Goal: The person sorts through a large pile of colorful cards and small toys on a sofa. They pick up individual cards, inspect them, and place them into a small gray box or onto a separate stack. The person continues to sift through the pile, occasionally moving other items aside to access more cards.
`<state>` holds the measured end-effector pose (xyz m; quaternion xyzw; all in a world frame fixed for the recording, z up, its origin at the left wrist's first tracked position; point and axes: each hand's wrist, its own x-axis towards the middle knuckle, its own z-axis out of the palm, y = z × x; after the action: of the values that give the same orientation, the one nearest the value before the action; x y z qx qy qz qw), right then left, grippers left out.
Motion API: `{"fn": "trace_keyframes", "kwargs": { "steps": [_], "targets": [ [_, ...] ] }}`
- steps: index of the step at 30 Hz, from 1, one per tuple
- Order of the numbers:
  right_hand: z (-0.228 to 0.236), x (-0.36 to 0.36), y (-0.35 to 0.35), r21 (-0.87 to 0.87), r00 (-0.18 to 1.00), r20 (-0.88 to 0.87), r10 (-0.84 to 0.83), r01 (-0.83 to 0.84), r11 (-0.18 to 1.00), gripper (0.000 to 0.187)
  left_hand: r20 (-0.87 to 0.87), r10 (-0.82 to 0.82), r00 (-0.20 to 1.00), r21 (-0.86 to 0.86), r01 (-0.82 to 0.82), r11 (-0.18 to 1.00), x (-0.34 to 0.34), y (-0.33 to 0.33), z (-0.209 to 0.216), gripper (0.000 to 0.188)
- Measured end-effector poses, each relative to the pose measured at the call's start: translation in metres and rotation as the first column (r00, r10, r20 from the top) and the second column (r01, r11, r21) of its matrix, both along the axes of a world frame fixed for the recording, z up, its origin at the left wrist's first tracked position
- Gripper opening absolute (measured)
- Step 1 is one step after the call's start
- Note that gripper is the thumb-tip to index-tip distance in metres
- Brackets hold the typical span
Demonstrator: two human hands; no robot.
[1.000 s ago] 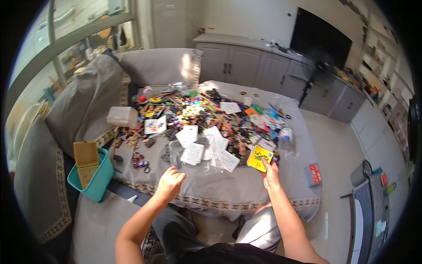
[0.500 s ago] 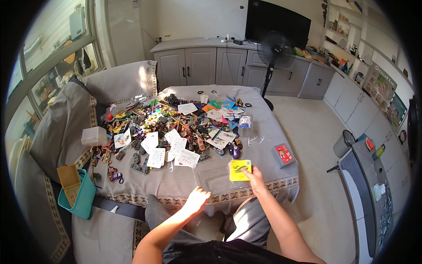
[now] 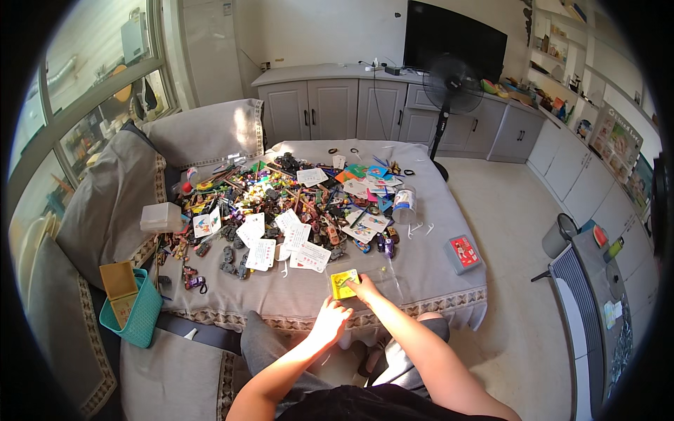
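A stack of yellow cards (image 3: pixel 343 283) is pinched in my right hand (image 3: pixel 364 288), held close to the front edge of the cloth-covered table. Clear plastic (image 3: pixel 379 278), perhaps a case, shows around and to the right of the stack. My left hand (image 3: pixel 333 320) is just below the yellow cards, fingers curled together near their lower edge; what they grip, if anything, is hidden. White printed cards (image 3: pixel 310 257) lie just beyond, at the front of a large heap of small toys (image 3: pixel 270 193). A red and grey card box (image 3: pixel 464 253) rests to the right.
A clear jar (image 3: pixel 404 204) and white flossers (image 3: pixel 421 229) are on the table's right side. On the left are a translucent tub (image 3: pixel 161 217) and a teal basket (image 3: pixel 144 316). A standing fan (image 3: pixel 444 119) rises behind the table's far right corner.
My right hand has brought the yellow cards leftward, over the clear plastic. My left hand has moved slightly right and up to their lower edge, so both hands are now close together.
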<state>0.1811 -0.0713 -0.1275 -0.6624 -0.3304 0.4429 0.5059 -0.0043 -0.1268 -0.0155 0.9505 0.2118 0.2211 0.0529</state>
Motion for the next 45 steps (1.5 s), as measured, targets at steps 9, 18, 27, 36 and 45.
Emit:
{"fn": "trace_keyframes", "kwargs": {
  "steps": [9,18,27,36,45],
  "targets": [
    [0.037,0.042,-0.028,-0.226,0.766,0.619,0.174,-0.039,0.973,0.049,-0.025,-0.046,0.999,0.041,0.047,0.998,0.042,-0.009,0.008,0.025],
    [0.046,0.09,-0.069,-0.099,0.816,0.576,0.05,0.009,0.995,0.042,0.046,-0.161,0.986,0.03,0.16,0.987,0.092,-0.018,0.009,0.02],
    [0.163,0.122,-0.087,0.331,0.683,0.632,-0.366,0.189,0.925,0.023,0.005,-0.136,0.991,0.021,0.136,0.99,0.09,-0.006,0.006,0.024],
    [0.047,0.204,-0.076,-0.094,0.772,0.628,-0.095,0.197,0.976,0.025,-0.079,-0.17,0.982,0.04,0.174,0.984,0.072,0.003,0.011,0.032],
    [0.067,0.211,0.039,0.16,0.965,0.239,-0.108,0.071,0.985,0.043,-0.047,-0.164,0.985,-0.002,0.164,0.986,0.072,0.008,0.017,0.027]
  ]
}}
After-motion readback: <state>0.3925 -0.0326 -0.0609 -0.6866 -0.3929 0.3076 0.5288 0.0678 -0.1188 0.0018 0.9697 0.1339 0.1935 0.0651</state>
